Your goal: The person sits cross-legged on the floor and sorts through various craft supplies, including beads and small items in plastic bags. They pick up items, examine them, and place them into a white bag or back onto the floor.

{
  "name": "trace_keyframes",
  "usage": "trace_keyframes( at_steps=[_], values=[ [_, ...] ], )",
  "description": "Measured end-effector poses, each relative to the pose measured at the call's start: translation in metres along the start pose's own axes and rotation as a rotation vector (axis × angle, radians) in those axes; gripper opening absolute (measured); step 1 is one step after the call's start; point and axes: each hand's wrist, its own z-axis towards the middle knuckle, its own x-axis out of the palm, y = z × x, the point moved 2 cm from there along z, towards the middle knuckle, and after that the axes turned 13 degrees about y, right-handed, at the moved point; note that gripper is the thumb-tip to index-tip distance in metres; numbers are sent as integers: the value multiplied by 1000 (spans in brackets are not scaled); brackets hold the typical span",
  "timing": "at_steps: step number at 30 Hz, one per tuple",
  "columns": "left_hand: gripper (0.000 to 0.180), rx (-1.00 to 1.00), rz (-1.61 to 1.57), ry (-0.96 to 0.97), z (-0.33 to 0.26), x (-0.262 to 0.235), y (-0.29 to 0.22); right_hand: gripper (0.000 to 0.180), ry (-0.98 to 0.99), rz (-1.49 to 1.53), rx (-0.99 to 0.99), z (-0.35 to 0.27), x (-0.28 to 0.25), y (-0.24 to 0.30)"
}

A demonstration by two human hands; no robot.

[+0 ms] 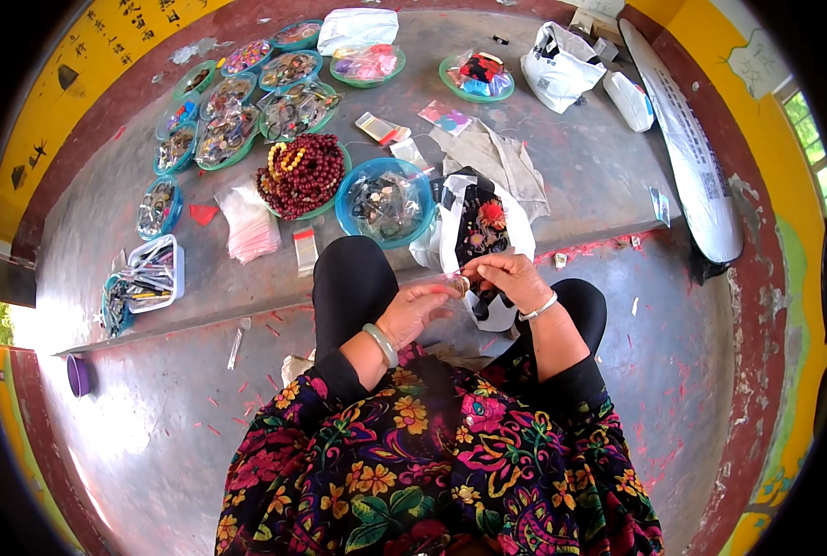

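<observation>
Head view: small ring (462, 283) pinched between left hand (413, 310) and right hand (515, 278) fingertips, above lap.

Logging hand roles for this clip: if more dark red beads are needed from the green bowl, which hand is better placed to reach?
Left, probably. The left hand sits on the side of the bowl of dark red beads, up and left of it. The right hand pinches the small piece and would have to cross over.
</observation>
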Motion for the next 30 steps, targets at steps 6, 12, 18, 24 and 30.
trace_keyframes(
  at_steps=[6,12,18,24,30],
  values=[
    [21,68,163,95,-3,6,-5,20,15,269,11,-1,3,2],
    [20,73,321,66,0,2,2,33,20,-107,-19,7,12,-15],
    [20,61,304,31,1,2,3,20,-81,-241,-49,9,13,-19],
    [21,-2,-93,-179,1,-6,-2,20,-217,20,213,8,-4,-27],
    [22,-38,-45,-235,4,-15,4,19,-351,29,411,23,-29,-31]
  ],
)
